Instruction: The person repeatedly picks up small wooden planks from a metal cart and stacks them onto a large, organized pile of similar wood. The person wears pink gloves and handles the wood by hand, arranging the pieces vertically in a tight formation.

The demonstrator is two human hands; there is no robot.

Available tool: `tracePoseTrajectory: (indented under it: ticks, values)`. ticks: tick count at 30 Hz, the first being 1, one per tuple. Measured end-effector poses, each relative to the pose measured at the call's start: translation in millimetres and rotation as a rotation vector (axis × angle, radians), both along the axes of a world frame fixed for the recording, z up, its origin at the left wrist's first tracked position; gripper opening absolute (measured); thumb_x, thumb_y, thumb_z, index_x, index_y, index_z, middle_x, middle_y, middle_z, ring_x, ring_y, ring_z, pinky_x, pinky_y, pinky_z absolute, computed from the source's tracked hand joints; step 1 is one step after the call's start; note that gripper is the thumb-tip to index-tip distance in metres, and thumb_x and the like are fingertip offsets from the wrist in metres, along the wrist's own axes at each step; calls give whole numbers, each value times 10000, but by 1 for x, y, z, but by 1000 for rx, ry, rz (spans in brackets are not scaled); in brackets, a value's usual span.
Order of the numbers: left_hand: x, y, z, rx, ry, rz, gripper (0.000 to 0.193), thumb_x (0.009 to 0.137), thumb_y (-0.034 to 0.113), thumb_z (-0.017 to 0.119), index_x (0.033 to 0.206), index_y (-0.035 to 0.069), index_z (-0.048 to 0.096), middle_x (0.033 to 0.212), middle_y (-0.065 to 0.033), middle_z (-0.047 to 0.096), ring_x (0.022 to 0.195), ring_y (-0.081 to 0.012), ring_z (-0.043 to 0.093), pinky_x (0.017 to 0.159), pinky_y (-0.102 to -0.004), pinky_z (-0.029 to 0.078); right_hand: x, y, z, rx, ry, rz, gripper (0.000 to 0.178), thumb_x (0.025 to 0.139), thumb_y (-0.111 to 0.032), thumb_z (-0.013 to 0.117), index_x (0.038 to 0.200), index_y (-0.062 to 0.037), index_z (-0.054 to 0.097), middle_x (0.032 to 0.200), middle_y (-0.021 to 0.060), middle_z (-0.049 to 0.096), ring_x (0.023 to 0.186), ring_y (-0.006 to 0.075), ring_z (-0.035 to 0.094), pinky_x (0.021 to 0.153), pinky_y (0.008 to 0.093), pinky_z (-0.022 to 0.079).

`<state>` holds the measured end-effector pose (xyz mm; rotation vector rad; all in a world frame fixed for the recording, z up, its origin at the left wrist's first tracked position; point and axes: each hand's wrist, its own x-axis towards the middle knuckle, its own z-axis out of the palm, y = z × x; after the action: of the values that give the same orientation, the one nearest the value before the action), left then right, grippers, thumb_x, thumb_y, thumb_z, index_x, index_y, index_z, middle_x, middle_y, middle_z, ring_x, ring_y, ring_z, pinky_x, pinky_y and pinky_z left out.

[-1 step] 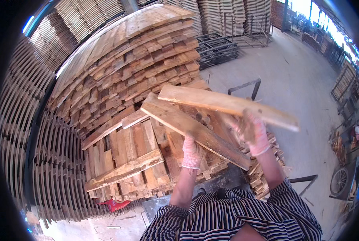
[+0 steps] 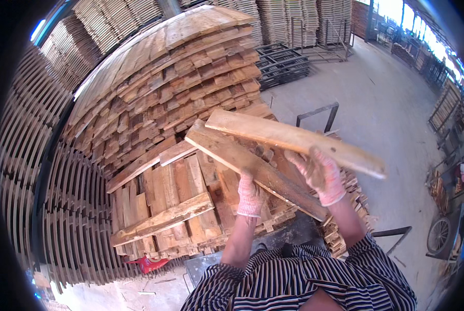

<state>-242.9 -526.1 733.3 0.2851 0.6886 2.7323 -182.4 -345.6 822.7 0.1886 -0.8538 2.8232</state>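
My left hand (image 2: 250, 197), in a pink-and-white knit glove, is closed on the near edge of a rough brown wooden board (image 2: 232, 154). That board slants from upper left to lower right over the stack. Above it a paler wooden board (image 2: 289, 136) crosses at an angle, its right end jutting past the stack. My right hand (image 2: 322, 179), gloved alike, is at the paler board's near edge with thumb and fingers spread. Its fingertips are close to that edge; whether they touch it is unclear. Beneath both boards lies a low stack of planks (image 2: 164, 181).
A tall stack of planks (image 2: 185, 67) rises behind. Slatted wood piles (image 2: 71, 207) line the left side. A black metal frame (image 2: 317, 111) stands beyond the boards, and more metal frames (image 2: 281, 65) lie farther back. A red object (image 2: 151, 264) sits below the stack.
My right hand's fingers have drawn back from the paler board's surface and spread apart. The paler board's right end has dipped slightly. My left hand keeps its hold on the brown board.
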Motion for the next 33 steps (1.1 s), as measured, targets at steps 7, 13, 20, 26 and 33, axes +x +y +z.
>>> tracePoseTrajectory:
  ticks: [7,13,20,26,33]
  values:
    - [-24,-22,-24,69,17,4,910,820,497,814,1489,30,411,1451,-146,523,1325,-325,521,1134,-495,430,21,-67,-63,-457,-328,118,516,969,-197,686,1379,42,484,1273,236,635,1086,341,697,799,391,657]
    - [-13,-40,19,-13,25,-115,762,829,315,834,1437,49,461,1346,-129,597,1254,-306,583,1120,-484,456,36,-90,-76,-368,-118,303,514,1012,-312,614,1375,32,498,1142,207,674,880,285,706,708,371,646]
    - [11,-55,29,62,-10,87,513,872,249,783,1290,25,586,1220,-121,665,1145,-288,637,1032,-468,519,53,-112,-2,-255,-631,180,549,1052,-428,530,1270,76,535,845,122,705,562,183,665,470,271,586]
    - [19,-80,35,162,99,354,609,859,317,794,1347,34,565,1178,-149,684,1095,-322,660,1021,-479,541,55,-97,-7,122,-536,759,330,975,-317,679,1086,-7,646,889,87,701,669,148,679,569,279,573]
    - [38,-99,16,142,118,479,616,885,409,763,1340,42,568,1254,-192,654,1168,-352,632,1042,-543,526,-6,-94,-16,1868,414,-71,732,897,-630,648,1475,-206,498,1293,147,614,1064,246,669,928,388,557]
